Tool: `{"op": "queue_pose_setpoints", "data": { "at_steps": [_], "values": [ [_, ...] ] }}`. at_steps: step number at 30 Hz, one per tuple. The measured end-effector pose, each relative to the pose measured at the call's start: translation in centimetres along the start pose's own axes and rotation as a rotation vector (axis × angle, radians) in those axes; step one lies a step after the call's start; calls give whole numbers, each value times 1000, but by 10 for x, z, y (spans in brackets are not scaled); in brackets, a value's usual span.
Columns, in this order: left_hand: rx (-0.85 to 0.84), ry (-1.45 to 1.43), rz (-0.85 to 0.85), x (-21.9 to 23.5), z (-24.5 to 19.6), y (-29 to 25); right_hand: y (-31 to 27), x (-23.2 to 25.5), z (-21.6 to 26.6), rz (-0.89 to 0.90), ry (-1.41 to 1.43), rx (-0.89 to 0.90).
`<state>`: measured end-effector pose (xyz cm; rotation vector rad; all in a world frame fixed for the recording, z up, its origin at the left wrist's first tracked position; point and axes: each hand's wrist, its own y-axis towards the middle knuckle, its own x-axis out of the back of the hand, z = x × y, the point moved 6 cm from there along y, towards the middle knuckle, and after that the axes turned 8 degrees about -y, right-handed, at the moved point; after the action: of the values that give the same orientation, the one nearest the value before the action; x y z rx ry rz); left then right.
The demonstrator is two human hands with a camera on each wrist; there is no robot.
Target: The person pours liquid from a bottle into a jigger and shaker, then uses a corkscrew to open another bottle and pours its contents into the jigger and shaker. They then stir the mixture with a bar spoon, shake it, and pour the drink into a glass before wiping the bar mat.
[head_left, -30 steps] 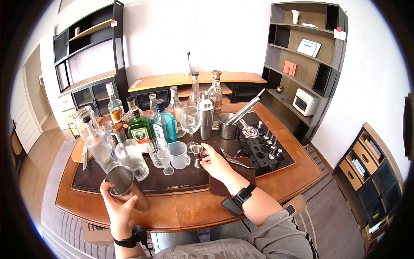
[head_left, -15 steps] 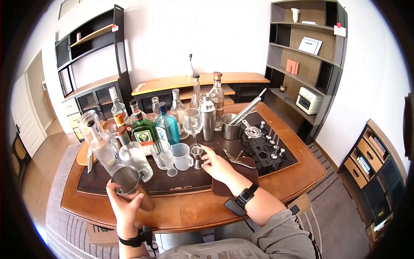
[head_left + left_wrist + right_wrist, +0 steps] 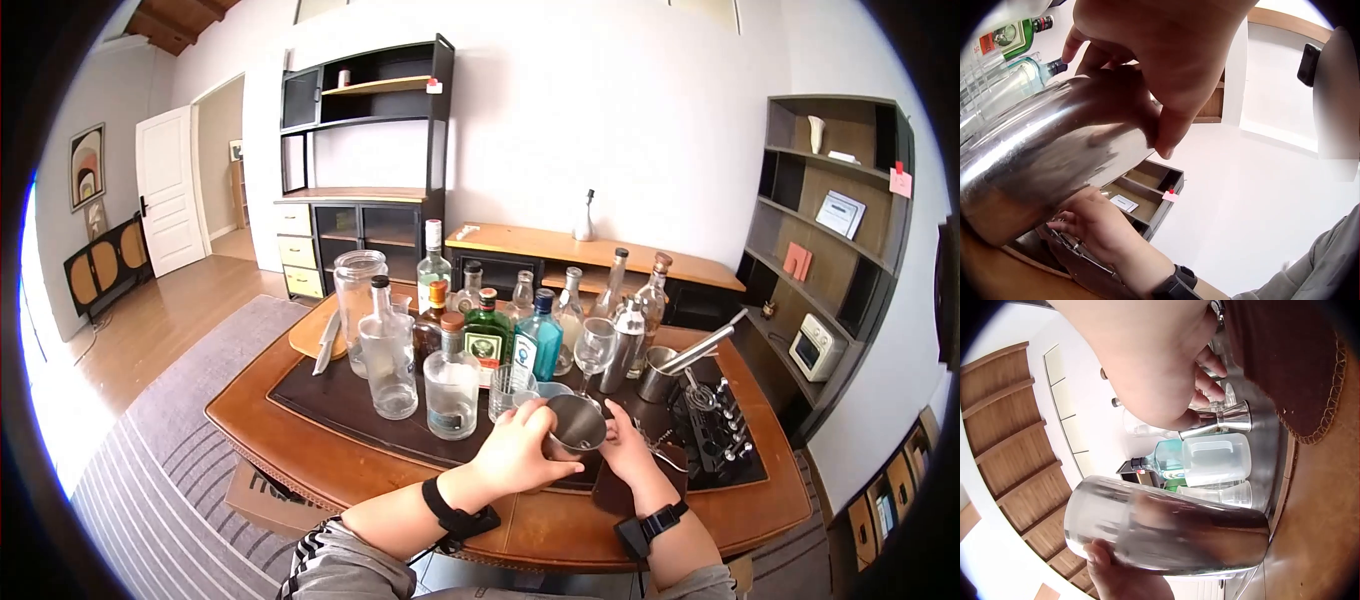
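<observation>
My left hand (image 3: 510, 450) grips a metal shaker tin (image 3: 578, 428), thumb on the near side, its mouth facing up toward me. In the right wrist view the tin's base is low, by the table's leather border. Beyond it, my right hand (image 3: 630, 450) is at a steel jigger (image 3: 1235, 417) standing upright on the dark mat. One digit overlaps the jigger's upper cup; the other fingers (image 3: 1211, 389) are spread beside it. From the head camera the tin hides the jigger. A frosted measuring cup (image 3: 1217, 459) stands next to the jigger.
Several bottles crowd the mat, including a clear corked bottle (image 3: 452, 395) and a blue one (image 3: 540, 340). A wine glass (image 3: 596, 345), a closed shaker (image 3: 625, 345) and a steel bucket (image 3: 658, 382) stand behind my hands. At left, a knife (image 3: 326, 345) lies on a board.
My left hand has carried the tin rightward, close to my right hand. The right hand stays beside the jigger. The head view has turned to the left.
</observation>
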<state>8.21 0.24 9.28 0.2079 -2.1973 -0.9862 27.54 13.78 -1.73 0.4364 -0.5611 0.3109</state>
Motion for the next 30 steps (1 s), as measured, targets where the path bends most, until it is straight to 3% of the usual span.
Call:
{"op": "queue_pose_setpoints", "data": {
  "at_steps": [2, 7, 11, 15, 16, 19, 21, 22, 23, 25, 27, 30],
  "values": [
    [-38, -4, -13, -4, 3, 3, 6, -2, 3, -7, 14, 9],
    [130, -105, 73, -1, 23, 6, -4, 5, 29, -53, -32, 104],
    [276, -304, 182, 0, 39, 4, -12, -12, 43, 148, 265, 126],
    [163, -526, 150, -7, 52, -5, -19, -38, 71, 302, 531, 220],
    [129, -589, 156, -11, 53, -5, -17, -48, 46, 299, 532, 198],
    [155, -755, 214, -16, 52, -7, -19, -57, 67, 239, 687, 47],
    [188, -873, 204, -18, 56, -6, -19, -58, 63, 197, 670, 69],
    [219, -825, 209, -17, 61, -8, -20, -57, 64, 177, 662, 81],
    [361, -1003, 277, -21, 68, -10, -21, -56, 66, 156, 653, 93],
    [236, -1094, 30, 1, 75, -2, -22, -50, 66, 110, 569, 118],
    [40, -739, -282, 45, 73, 1, -21, -45, 61, 91, 477, 114],
    [157, -577, -516, 70, 99, -9, -19, -39, 52, 44, 524, 64]
  ]
}}
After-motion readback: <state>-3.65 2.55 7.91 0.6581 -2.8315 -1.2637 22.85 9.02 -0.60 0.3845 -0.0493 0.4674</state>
